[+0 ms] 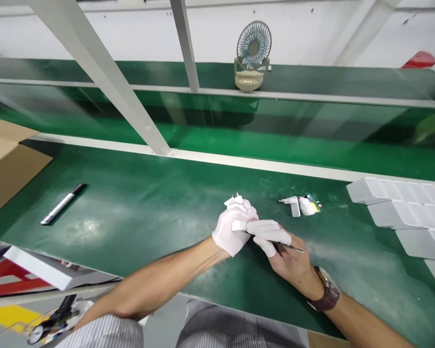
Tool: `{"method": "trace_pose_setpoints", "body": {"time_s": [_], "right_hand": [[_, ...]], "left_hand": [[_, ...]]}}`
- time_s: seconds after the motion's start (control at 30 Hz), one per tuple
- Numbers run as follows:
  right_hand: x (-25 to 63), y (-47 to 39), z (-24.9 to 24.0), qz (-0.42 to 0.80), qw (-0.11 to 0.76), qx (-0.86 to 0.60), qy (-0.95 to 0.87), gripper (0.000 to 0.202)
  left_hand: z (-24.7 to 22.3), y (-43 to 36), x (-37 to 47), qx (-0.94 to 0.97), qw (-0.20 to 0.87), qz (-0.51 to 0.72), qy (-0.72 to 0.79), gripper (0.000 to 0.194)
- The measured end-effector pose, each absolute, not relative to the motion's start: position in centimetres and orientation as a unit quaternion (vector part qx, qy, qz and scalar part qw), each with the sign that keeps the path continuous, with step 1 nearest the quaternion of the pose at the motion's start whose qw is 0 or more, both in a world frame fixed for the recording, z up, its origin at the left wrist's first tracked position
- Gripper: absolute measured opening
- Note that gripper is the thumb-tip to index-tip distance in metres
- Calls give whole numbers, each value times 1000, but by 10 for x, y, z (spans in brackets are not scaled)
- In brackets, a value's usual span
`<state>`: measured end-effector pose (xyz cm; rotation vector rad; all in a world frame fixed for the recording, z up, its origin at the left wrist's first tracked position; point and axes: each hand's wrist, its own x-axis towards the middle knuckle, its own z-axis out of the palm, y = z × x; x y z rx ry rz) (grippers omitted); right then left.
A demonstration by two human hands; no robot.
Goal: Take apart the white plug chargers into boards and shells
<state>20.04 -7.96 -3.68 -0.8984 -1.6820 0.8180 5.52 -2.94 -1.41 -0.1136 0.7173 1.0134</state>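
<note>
My left hand [234, 229], in a white glove, is closed around a white plug adapter [234, 200] whose two pins point away from me. A small white piece [239, 225] lies between my two hands, against the left palm. My right hand [281, 244], with white finger covers, pinches a thin dark metal tool [292, 247] whose tip is hidden near the left hand. Beyond the right hand, on the green table [148, 217], lie another white plug piece [293, 205] and a small cluster of electronic parts [309, 205].
White trays [402, 208] are stacked at the right. A marker [63, 204] lies at the left near a cardboard box [10, 164]. A small fan [253, 55] stands on the back shelf [322, 84]. A metal post [108, 77] rises from the table's back rail.
</note>
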Motion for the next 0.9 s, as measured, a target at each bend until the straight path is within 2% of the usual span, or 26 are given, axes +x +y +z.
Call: {"method": "trace_pose_setpoints", "body": {"time_s": [0.2,0.33,0.43,0.67,0.9], "right_hand": [[200,-71,-45,338,513,-353,-706,21],[198,-70,-46,331,533,-345,-698,23],[197,-72,-42,328,564,-327,-684,26],[201,-73,-41,267,605,-369,-653,29],[203,-71,-48,269,591,-394,-650,28]], "left_hand": [[-15,-29,53,81,787,543,280,17],[-12,-25,50,132,794,522,283,5],[-5,-19,45,132,781,530,302,3],[0,-6,32,21,838,490,240,41],[1,-8,30,2,830,508,228,43]]}}
